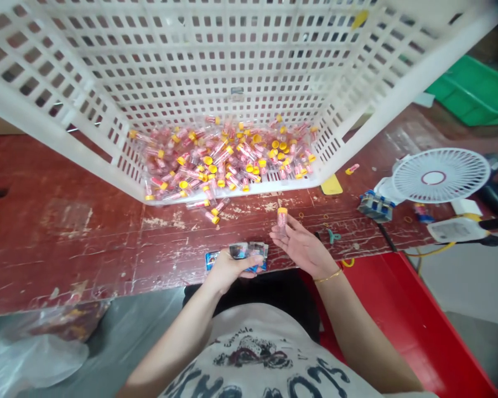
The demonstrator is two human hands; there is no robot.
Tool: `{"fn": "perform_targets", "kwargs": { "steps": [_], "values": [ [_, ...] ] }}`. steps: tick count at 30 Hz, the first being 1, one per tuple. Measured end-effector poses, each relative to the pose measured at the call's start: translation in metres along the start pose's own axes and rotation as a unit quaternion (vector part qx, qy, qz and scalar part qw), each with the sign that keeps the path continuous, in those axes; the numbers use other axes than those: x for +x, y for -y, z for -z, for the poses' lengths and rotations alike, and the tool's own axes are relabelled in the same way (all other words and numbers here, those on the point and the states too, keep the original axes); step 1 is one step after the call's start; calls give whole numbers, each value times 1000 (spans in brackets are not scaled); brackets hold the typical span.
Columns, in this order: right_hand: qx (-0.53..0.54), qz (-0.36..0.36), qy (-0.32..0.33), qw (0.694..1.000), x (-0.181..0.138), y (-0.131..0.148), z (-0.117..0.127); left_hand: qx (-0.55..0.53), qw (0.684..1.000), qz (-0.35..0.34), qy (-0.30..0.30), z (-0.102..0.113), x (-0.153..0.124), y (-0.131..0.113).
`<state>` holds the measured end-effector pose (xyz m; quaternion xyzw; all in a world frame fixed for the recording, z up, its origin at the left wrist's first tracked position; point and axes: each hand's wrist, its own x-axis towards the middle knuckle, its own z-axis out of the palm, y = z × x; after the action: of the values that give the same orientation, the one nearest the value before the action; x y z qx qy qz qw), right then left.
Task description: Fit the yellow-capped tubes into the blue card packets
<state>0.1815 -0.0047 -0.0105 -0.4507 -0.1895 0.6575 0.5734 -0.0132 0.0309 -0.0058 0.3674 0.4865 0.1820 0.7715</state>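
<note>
My left hand (228, 268) grips a small stack of shiny printed cards or packets (243, 252) at the near edge of the worn red table (66, 232). My right hand (301, 246) is palm up and holds one clear tube with a yellow cap (281, 216) upright between its fingertips. Just beyond both hands a large white lattice crate (232, 72) is tipped toward me. A heap of many similar yellow-capped tubes (224, 160) lies in it, and two or three tubes (209, 209) have spilled onto the table.
A small white desk fan (437, 176) stands at the right with a blue clip (375, 205) and a white device (460, 228) beside it. Green bin (477, 91) at far right. Red tray (402, 309) below the table edge. Clear plastic bag (37, 354) at lower left.
</note>
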Motion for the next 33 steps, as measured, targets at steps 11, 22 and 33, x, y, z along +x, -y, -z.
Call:
{"fn": "perform_targets", "kwargs": {
  "steps": [11,22,33],
  "values": [
    [-271,247,24,930,-14,8,-28,-35,999,-17,12,-2,-3,-4],
    [-106,-66,22,992,7,11,-22,-15,999,-19,31,-2,-1,-3],
    [-21,-117,36,992,9,9,-10,-23,998,-8,55,-2,-5,-2]
  ]
}}
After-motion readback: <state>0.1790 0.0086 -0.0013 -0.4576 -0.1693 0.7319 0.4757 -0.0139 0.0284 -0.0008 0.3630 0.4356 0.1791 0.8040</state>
